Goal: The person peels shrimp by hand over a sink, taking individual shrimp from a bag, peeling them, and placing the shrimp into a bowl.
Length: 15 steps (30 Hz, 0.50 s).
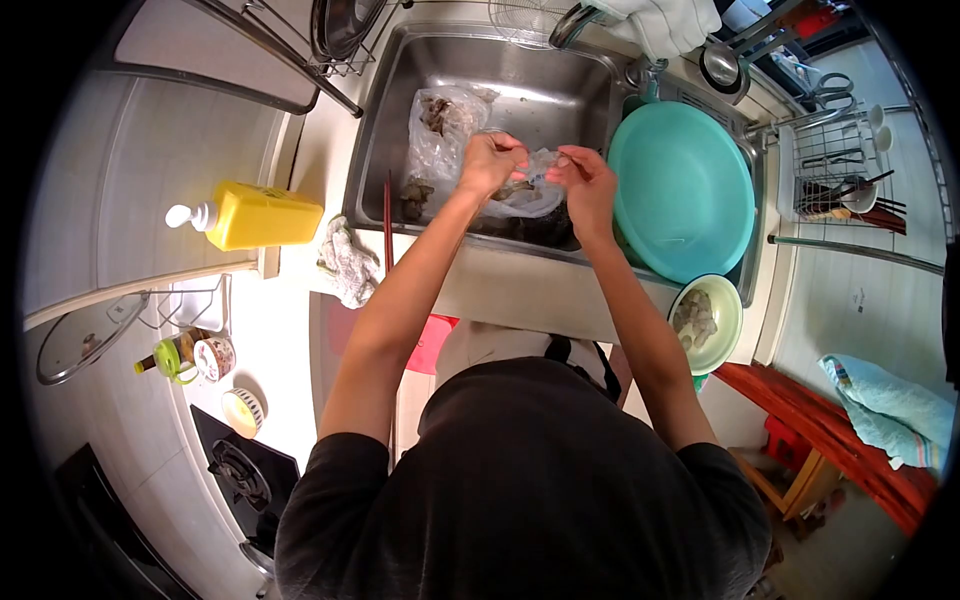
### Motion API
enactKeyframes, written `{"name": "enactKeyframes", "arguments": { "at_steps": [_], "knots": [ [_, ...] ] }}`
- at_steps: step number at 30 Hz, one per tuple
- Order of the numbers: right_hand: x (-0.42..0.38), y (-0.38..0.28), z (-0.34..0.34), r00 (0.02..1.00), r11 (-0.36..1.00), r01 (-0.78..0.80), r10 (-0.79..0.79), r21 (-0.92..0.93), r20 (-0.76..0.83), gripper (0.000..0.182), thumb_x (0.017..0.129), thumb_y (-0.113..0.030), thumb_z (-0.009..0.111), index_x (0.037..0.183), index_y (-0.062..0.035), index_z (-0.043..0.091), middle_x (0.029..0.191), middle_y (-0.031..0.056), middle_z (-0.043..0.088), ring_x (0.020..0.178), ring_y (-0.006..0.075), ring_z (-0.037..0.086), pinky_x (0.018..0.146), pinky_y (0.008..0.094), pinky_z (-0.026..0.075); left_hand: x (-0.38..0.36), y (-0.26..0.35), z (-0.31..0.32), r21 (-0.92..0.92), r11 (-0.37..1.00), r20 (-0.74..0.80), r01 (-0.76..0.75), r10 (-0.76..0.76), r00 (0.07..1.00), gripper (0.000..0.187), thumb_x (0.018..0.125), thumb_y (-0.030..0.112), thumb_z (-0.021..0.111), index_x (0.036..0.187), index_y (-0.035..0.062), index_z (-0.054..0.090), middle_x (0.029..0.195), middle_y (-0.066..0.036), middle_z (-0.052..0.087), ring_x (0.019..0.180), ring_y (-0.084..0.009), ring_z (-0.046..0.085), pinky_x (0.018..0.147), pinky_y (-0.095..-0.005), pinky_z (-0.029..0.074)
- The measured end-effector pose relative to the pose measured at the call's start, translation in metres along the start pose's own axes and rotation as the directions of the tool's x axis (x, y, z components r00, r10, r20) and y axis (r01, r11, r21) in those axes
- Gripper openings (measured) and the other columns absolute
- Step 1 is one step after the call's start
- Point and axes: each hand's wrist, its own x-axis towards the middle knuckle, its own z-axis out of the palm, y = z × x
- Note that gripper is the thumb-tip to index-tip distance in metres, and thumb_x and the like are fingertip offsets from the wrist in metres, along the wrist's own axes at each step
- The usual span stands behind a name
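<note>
The left hand (492,165) and right hand (585,182) both have fingertips pinched together at the upper part of a clear plastic bag (528,203), which is in the near part of the metal sink (555,72). Left of it lies a second bag (445,125) (brownish pieces inside). A teal basin (682,185) sits just right of the hands; nearer the person, a pale green bowl (728,340) holds greyish pieces.

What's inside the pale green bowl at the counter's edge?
A small heap of pale, greyish pieces, possibly peeled shrimp, lies in the bowl. The heap covers part of the bottom, so anything under it can't be seen.
</note>
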Motion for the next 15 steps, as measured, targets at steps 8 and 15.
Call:
{"name": "enactKeyframes", "arguments": {
  "at_steps": [8, 15],
  "knots": [
    [0.01, -0.009, -0.013, 0.977, 0.915, -0.21, 0.21, 0.345, 0.037, 0.013, 0.082, 0.001, 0.057, 0.094, -0.001, 0.06, 0.087, 0.007, 0.06, 0.07, 0.0136, 0.061, 0.064, 0.025, 0.05, 0.004, -0.029, -0.023, 0.401, 0.902, 0.034, -0.162, 0.162, 0.986, 0.008, 0.076, 0.0, 0.06, 0.077, 0.0006, 0.067, 0.069, -0.009, 0.065, 0.064, -0.0162, 0.062, 0.062, -0.0277, 0.05],
    [0.013, -0.009, -0.013, 0.971, 0.923, -0.237, 0.232, 0.304, 0.053, 0.015, 0.079, -0.003, 0.063, 0.094, -0.0032, 0.062, 0.08, 0.0034, 0.06, 0.068, 0.0108, 0.057, 0.058, 0.0219, 0.044, -0.024, 0.022, -0.009, 0.514, 0.812, 0.04, -0.276, 0.299, 0.954, 0.013, 0.074, 0.006, 0.063, 0.085, 0.0053, 0.069, 0.075, -0.013, 0.066, 0.068, -0.0213, 0.063, 0.067, -0.0304, 0.049]
  ]
}}
